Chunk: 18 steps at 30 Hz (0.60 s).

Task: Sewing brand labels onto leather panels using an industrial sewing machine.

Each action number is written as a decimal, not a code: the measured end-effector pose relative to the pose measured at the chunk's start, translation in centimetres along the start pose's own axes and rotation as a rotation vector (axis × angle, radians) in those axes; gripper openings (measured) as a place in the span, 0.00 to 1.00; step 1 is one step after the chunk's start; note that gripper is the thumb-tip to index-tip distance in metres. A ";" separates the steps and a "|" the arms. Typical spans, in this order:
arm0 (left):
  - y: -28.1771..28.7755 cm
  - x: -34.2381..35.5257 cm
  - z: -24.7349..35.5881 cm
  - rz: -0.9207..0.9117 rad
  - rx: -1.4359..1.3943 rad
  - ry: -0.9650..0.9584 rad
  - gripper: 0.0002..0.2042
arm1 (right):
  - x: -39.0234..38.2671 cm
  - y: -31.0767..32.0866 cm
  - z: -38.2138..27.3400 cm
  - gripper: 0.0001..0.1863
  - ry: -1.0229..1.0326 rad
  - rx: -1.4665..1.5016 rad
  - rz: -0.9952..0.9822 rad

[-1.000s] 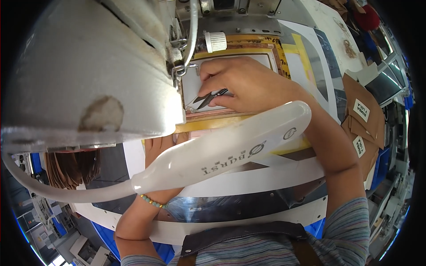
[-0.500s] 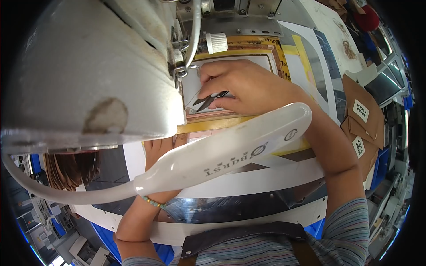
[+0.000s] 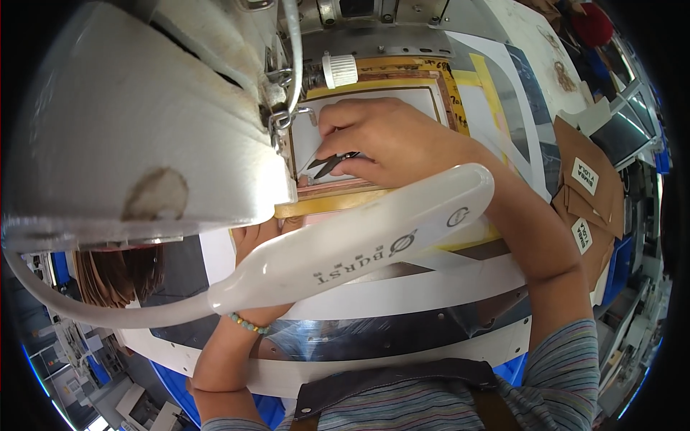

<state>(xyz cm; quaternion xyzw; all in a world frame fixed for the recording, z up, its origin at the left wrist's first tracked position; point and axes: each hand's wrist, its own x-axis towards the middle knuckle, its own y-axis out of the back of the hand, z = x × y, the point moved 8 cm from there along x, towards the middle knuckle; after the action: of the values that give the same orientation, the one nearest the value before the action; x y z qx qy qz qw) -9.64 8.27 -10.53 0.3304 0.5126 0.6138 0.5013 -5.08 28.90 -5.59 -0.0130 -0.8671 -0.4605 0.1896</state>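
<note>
Head view: what has the right hand [image 3: 392, 140]?
– Small dark snips [image 3: 329, 166], pinched between thumb and curled fingers, blades slightly apart, over the near-left inside corner of the yellow-edged frame [image 3: 338, 202].
– And the left hand [image 3: 251, 246]?
– At the frame's near edge, fingers stretched out; a white lamp [image 3: 345, 251] covers the rest, so I can't tell whether it grips anything.
– Right of the frame?
– Brown pieces [image 3: 578, 188], overlapping.

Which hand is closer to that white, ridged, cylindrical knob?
Right: the right hand is just below the knob in the picture; the left hand is farther down and leftward.
</note>
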 end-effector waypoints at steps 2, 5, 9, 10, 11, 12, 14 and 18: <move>0.2 0.0 0.0 0.004 0.003 -0.003 0.32 | 0.1 -0.1 0.1 0.13 -0.003 0.009 -0.004; 0.2 0.1 0.1 0.004 0.031 -0.001 0.32 | 0.1 0.1 0.1 0.12 -0.012 0.032 -0.020; 1.3 0.9 1.5 -0.096 -0.190 0.057 0.33 | 0.0 -0.3 0.1 0.12 -0.021 0.034 -0.040; 1.1 0.8 1.3 -0.085 -0.189 0.073 0.33 | 0.1 -0.3 0.1 0.12 -0.020 0.035 -0.039; 0.9 0.7 1.0 -0.074 -0.188 0.088 0.33 | 0.2 -0.2 0.1 0.12 -0.021 0.009 -0.025; 0.7 0.5 0.8 -0.074 -0.188 0.088 0.33 | 0.2 -0.1 0.1 0.11 -0.023 -0.018 -0.012; 0.6 0.2 0.6 -0.075 -0.194 0.054 0.33 | 0.1 0.1 0.0 0.10 -0.028 -0.027 -0.005; 0.4 0.4 0.4 -0.083 -0.216 0.072 0.33 | 0.2 0.2 -0.4 0.08 -0.012 -0.058 -0.010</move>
<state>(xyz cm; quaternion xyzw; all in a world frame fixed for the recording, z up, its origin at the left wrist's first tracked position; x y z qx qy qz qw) -9.46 8.76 -10.08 0.2309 0.4743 0.6557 0.5402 -5.14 28.69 -5.16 -0.0167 -0.8544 -0.4865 0.1818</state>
